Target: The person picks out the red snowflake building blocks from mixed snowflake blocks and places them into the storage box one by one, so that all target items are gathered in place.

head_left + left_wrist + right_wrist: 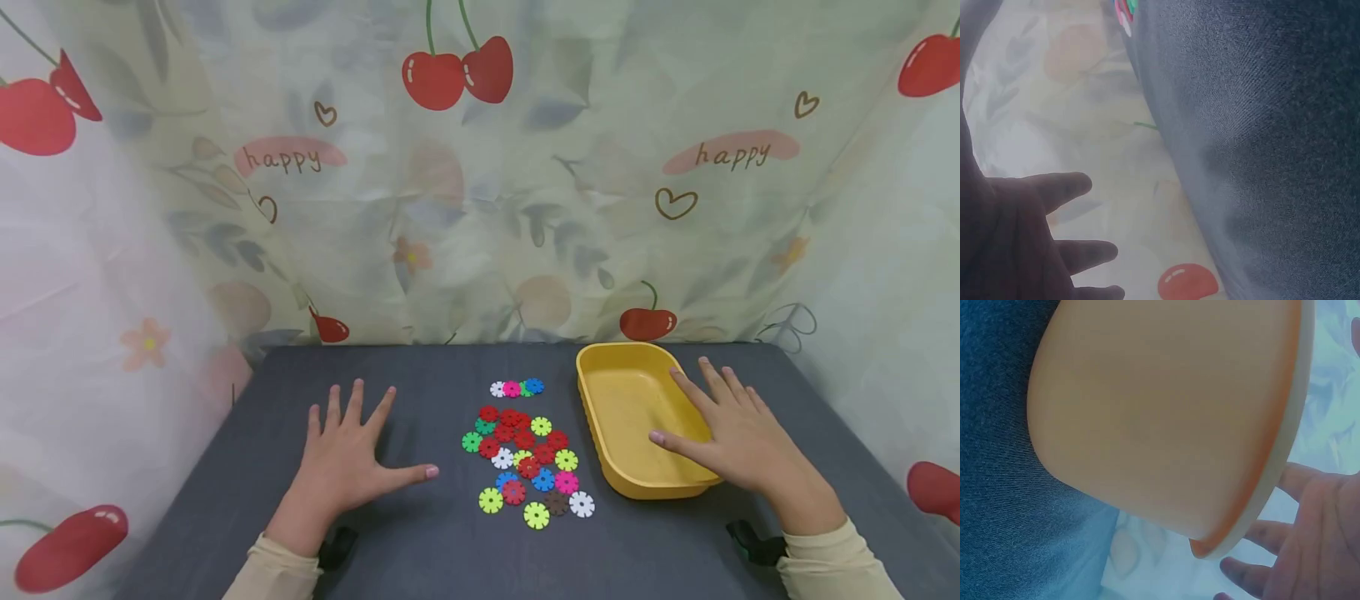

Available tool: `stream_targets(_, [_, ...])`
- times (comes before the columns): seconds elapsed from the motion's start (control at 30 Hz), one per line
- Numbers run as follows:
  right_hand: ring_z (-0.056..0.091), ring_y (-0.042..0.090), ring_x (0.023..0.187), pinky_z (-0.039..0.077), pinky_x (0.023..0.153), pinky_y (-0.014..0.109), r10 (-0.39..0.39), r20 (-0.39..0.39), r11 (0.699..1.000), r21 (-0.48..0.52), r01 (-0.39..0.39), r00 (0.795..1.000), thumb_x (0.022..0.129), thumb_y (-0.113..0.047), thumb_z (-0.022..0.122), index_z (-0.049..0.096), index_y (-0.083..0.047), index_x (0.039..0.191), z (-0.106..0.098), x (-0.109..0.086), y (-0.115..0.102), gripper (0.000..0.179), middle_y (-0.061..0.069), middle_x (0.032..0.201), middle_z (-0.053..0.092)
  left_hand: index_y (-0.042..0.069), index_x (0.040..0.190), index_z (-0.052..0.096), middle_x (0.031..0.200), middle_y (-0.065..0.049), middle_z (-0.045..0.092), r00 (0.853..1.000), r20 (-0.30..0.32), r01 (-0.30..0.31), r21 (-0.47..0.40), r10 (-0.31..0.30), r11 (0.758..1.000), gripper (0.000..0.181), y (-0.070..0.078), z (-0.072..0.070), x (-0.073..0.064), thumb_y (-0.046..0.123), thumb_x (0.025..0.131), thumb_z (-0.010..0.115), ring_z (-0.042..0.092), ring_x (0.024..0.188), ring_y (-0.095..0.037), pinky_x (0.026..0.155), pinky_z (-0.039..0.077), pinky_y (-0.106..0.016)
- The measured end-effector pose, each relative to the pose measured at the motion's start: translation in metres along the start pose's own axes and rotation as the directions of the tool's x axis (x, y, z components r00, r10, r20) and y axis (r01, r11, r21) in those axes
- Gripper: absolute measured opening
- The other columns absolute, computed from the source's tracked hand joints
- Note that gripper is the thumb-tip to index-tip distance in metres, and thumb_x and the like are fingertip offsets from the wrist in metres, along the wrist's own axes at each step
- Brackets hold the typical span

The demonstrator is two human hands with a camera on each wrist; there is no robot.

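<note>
My left hand [343, 460] is held over the left part of the table with its fingers spread, holding nothing. The right hand [738, 429], also spread and holding nothing, hovers over the right side of a yellow plastic tray [611, 462]; whether it touches the rim cannot be made out. Between the hands lies a loose cluster of notched plastic discs in red [513, 492], yellow-green [536, 516], green, blue, pink, brown and white. Behind that cluster sits a short row with a white disc [497, 389], a pink one, a green one and a blue disc [535, 386].
A dark grey cloth covers the table [420, 550]. Patterned curtain [480, 250] with cherries hangs behind it and along both sides. Black straps [753, 543] show at the wrists. In the right wrist view, the tray's outer wall [1160, 412] fills much of the picture.
</note>
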State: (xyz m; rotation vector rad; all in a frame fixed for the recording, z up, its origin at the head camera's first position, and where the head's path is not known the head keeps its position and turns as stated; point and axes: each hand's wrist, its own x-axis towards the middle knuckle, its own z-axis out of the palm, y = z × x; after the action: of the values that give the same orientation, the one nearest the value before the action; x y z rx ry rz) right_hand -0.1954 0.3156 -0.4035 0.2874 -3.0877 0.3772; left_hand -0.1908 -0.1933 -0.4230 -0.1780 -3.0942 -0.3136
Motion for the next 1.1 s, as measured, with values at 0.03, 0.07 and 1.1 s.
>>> stream_targets(0.03, [0.010,0.062,0.157,0.013,0.119,0.081,0.001,-0.002,1.000,-0.001,-0.001,1.000,0.092,-0.079,0.059,0.022,-0.020,0.171,0.000,0.000,0.001,0.106,0.030,0.175,0.008,0.023,0.170,0.029,0.175,-0.028,0.015,1.000,-0.001,-0.003,0.003,0.003,1.000,0.138,0.000,0.000,0.000,0.109,0.063,0.049,0.007,0.159,-0.061,0.122,0.007,-0.081])
stream_targets(0.07, [0.012,0.062,0.157,0.016,0.118,0.082,0.001,-0.003,1.000,-0.003,-0.001,1.000,0.092,-0.079,0.059,0.023,-0.020,0.171,0.000,0.001,0.001,0.105,0.030,0.175,0.009,0.023,0.169,0.029,0.175,-0.028,0.015,1.000,-0.002,-0.008,0.005,0.008,1.000,0.137,-0.001,0.001,0.000,0.108,0.064,0.051,0.007,0.159,-0.061,0.123,0.008,-0.080])
stream_targets(1.1, [0.075,0.010,0.109,0.064,0.087,0.035,-0.107,0.154,0.251,0.960,-0.123,0.982,0.115,-0.018,0.048,0.071,-0.019,0.133,0.039,0.022,0.096,0.029,-0.015,0.129,0.073,0.007,0.137,0.068,0.124,-0.009,0.067,0.992,-0.013,-0.120,-0.422,0.126,0.898,0.062,0.034,0.030,0.018,0.040,0.088,0.088,0.066,0.108,-0.026,0.093,0.059,-0.047])
